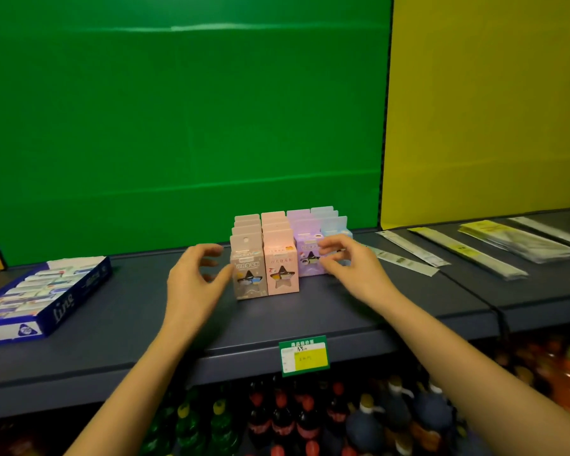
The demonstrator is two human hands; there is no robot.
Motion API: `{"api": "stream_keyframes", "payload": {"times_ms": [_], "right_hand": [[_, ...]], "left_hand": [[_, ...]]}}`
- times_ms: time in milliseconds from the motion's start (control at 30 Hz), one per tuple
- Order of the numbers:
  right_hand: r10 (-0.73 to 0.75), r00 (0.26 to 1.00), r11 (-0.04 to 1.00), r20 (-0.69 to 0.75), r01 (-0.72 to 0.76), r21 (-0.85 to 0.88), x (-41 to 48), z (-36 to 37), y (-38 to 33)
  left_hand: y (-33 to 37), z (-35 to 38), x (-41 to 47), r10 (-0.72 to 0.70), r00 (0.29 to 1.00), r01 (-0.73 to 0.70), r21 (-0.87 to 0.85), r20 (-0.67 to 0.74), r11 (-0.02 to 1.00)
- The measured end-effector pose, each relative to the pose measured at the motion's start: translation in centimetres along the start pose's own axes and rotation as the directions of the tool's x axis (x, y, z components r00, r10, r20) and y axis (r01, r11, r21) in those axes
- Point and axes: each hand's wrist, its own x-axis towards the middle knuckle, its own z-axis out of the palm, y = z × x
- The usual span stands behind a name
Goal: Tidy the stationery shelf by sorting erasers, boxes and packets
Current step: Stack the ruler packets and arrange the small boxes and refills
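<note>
Left hand point(191, 281) fingers point(208, 250) are wide and loosely curled, thumb at the grey box point(249, 278). Right hand point(352, 268) fingers point(334, 241) curl against the purple box point(305, 258); grip unclear. The boxes stand mid-frame on the shelf point(277, 320), with the eraser tray point(63, 301) at left and packets point(520, 245) at right.

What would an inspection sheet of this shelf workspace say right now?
Surface: dark shelf, stock on it.
Job's things: small boxes in grey row, pink row, purple row, light blue row; eraser tray left; flat packets right.
Clutter: nothing seen.
Grippers: left hand loosely curled beside grey row; right hand over front purple and blue boxes, grip unclear.
Cables: nothing seen.
Surroundings: green backdrop, yellow panel, price tag, bottles below.
</note>
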Motion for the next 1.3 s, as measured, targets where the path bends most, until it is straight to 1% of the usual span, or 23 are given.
{"api": "stream_keyframes", "payload": {"times_ms": [67,133,200,300,400,467,533,600,700,733,800,867,967,1067,1200,1300], "right_hand": [[0.000,1.000,1.000,-0.025,0.000,-0.026,-0.3,-2.0,0.6],[0.018,0.997,0.998,-0.069,-0.022,-0.052,-0.3,-4.1,1.6],[0.071,0.991,0.994,-0.114,-0.079,-0.073,-0.1,-6.4,2.7],[0.178,0.974,0.978,-0.137,-0.191,-0.087,0.4,-9.9,4.5],[0.222,0.961,0.950,-0.163,-0.251,-0.188,0.9,-12.9,6.3],[0.245,0.959,0.916,-0.143,-0.277,-0.289,1.5,-14.6,7.7],[0.292,0.954,0.873,-0.063,-0.293,-0.389,2.2,-15.9,9.0],[0.321,0.947,0.841,-0.001,-0.285,-0.459,3.0,-16.6,10.2],[0.294,0.956,0.803,0.022,-0.234,-0.549,4.4,-16.8,11.6],[0.290,0.956,0.779,0.032,-0.217,-0.588,4.8,-16.8,12.0],[0.302,0.950,0.709,0.077,-0.170,-0.684,5.6,-16.7,12.9],[0.288,0.950,0.651,0.122,-0.100,-0.753,6.3,-16.6,13.8],[0.256,0.954,0.617,0.154,-0.039,-0.786,7.2,-16.4,14.7],[0.270,0.947,0.631,0.172,-0.039,-0.775,8.0,-16.4,14.9],[0.322,0.922,0.649,0.215,-0.050,-0.760,8.6,-16.4,14.8],[0.346,0.908,0.660,0.236,-0.057,-0.749,8.8,-16.4,14.6]], "left_hand": [[1.3,0.2,-0.6,0.107,0.994,-0.108,-0.033,-0.026,0.994],[3.0,1.1,-1.0,0.189,0.982,-0.188,-0.030,0.030,0.982],[4.9,2.6,-1.3,0.237,0.958,-0.234,-0.035,0.159,0.972],[7.3,5.9,-1.6,0.293,0.873,-0.289,-0.070,0.390,0.955],[9.0,10.0,-1.9,0.283,0.780,-0.340,-0.003,0.559,0.941],[10.0,12.8,-2.1,0.234,0.749,-0.334,0.049,0.620,0.941],[10.9,15.7,-1.9,0.169,0.741,-0.325,0.127,0.650,0.937],[11.5,18.3,-1.5,0.084,0.755,-0.332,0.270,0.650,0.904],[12.7,21.8,-0.6,-0.057,0.786,-0.321,0.484,0.616,0.814],[13.2,22.7,-0.4,-0.084,0.797,-0.313,0.528,0.598,0.789],[13.8,24.6,0.2,-0.136,0.818,-0.266,0.578,0.559,0.772],[13.9,26.4,0.7,-0.207,0.837,-0.173,0.604,0.507,0.778],[14.1,28.8,1.1,-0.296,0.856,-0.067,0.659,0.424,0.749],[14.6,30.6,1.0,-0.355,0.854,-0.012,0.698,0.379,0.716],[14.9,31.5,1.4,-0.425,0.830,0.111,0.640,0.360,0.760],[15.1,31.3,1.9,-0.480,0.795,0.211,0.571,0.372,0.793]]}}
